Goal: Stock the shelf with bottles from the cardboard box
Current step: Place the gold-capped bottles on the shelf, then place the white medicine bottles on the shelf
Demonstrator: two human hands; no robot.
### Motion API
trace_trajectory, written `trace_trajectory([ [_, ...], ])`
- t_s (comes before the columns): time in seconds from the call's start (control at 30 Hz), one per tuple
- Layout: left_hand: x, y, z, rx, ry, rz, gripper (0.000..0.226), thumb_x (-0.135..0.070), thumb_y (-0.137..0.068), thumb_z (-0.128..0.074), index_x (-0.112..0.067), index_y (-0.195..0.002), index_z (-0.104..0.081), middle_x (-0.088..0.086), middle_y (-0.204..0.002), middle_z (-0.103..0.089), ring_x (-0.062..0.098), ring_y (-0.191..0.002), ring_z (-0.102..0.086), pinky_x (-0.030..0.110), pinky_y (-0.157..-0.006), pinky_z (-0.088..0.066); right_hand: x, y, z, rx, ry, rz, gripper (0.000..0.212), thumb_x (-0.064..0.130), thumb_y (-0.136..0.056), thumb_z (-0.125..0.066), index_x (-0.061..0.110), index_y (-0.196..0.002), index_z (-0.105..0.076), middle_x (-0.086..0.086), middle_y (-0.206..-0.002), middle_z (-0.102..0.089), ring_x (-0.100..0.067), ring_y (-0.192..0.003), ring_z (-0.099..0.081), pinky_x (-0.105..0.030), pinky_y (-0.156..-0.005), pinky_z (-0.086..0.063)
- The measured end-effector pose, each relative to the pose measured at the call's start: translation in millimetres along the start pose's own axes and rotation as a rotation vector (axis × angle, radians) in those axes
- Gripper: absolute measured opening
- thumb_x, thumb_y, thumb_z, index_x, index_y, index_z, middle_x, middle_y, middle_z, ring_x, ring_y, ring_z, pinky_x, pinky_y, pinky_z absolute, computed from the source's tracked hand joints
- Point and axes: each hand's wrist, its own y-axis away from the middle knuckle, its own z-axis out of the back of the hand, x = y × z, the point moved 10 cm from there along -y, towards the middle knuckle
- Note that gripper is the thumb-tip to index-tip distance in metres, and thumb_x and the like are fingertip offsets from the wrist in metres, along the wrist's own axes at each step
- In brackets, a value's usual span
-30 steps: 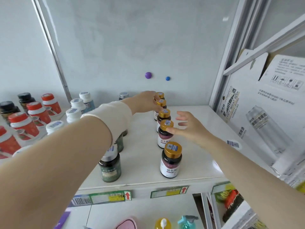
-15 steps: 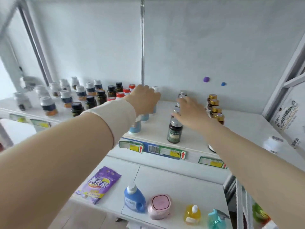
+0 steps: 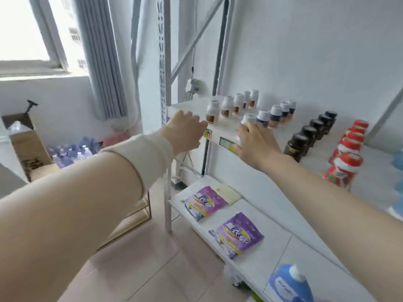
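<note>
The white shelf [image 3: 187, 106] carries rows of bottles: white ones with brown labels [image 3: 226, 106], white ones with dark blue labels [image 3: 276, 116], dark brown ones [image 3: 309, 136] and red ones [image 3: 349, 155]. My left hand [image 3: 185, 130] hovers at the shelf's left front corner, fingers loosely curled, holding nothing. My right hand [image 3: 256, 143] is in front of the shelf edge, just below the nearest blue-labelled bottle [image 3: 248, 118], fingers relaxed and empty. An open cardboard box [image 3: 26, 147] stands on the floor far left.
A wrapped pack of water bottles [image 3: 69, 153] lies on the floor beside the box. The lower shelf [image 3: 270, 236] holds two purple bags [image 3: 206, 201] and a blue detergent bottle [image 3: 287, 284]. A window and grey curtain [image 3: 102, 62] are at left.
The view has swung left along the shelf. Both hands moved from the gold-capped bottles past the middle rows to the shelf's left end, still empty.
</note>
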Motion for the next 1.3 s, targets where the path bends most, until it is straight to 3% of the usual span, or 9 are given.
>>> trace_trajectory([
  [0.27, 138.4, 5.7, -185.9, 0.217, 0.064, 0.159, 0.040, -0.031, -0.092, -0.051, -0.012, -0.127, -0.048, 0.008, -0.124, -0.057, 0.027, -0.115, -0.053, 0.037, -0.094, -0.043, 167.3, -123.0, -107.8, 0.148, -0.008, 0.255, 0.050, 0.034, -0.094, -0.044, 0.009, -0.137, -0.036, -0.015, -0.137, -0.039, -0.032, -0.128, -0.035, -0.043, -0.104, -0.033],
  [0.47, 216.8, -22.6, -295.4, 0.355, 0.126, 0.279, 0.042, -0.029, -0.093, -0.050, -0.013, -0.131, -0.044, 0.009, -0.132, -0.052, 0.027, -0.125, -0.047, 0.036, -0.101, -0.037, 238.8, -223.4, -186.4, 0.193, -0.062, 0.382, 0.049, 0.031, -0.094, -0.044, 0.008, -0.137, -0.036, -0.013, -0.138, -0.039, -0.031, -0.128, -0.035, -0.040, -0.103, -0.032],
  [0.63, 271.7, -22.7, -386.8, 0.510, 0.159, 0.371, 0.045, -0.036, -0.093, -0.050, -0.014, -0.132, -0.044, 0.008, -0.132, -0.053, 0.027, -0.122, -0.050, 0.036, -0.099, -0.039, 297.8, -280.8, -266.5, 0.318, -0.007, 0.506, 0.048, 0.034, -0.094, -0.042, 0.010, -0.135, -0.035, -0.014, -0.139, -0.038, -0.031, -0.128, -0.035, -0.042, -0.105, -0.031],
  [1.03, 361.4, 7.0, -644.7, 0.783, 0.388, 0.477, 0.033, -0.029, -0.095, -0.047, -0.012, -0.124, -0.047, 0.009, -0.122, -0.056, 0.027, -0.113, -0.052, 0.034, -0.090, -0.041, 478.8, -383.7, -437.6, 0.565, 0.009, 0.713, 0.045, 0.033, -0.095, -0.041, 0.011, -0.134, -0.036, -0.012, -0.134, -0.042, -0.029, -0.126, -0.037, -0.039, -0.105, -0.033],
  [1.3, 345.0, 32.1, -845.5, 0.992, 0.746, 0.569, 0.035, -0.029, -0.094, -0.048, -0.010, -0.123, -0.046, 0.010, -0.124, -0.056, 0.029, -0.115, -0.051, 0.034, -0.091, -0.039, 576.4, -393.7, -604.9, 0.913, -0.013, 0.668, 0.047, 0.036, -0.096, -0.039, 0.011, -0.136, -0.035, -0.010, -0.133, -0.043, -0.028, -0.125, -0.039, -0.036, -0.099, -0.036],
])
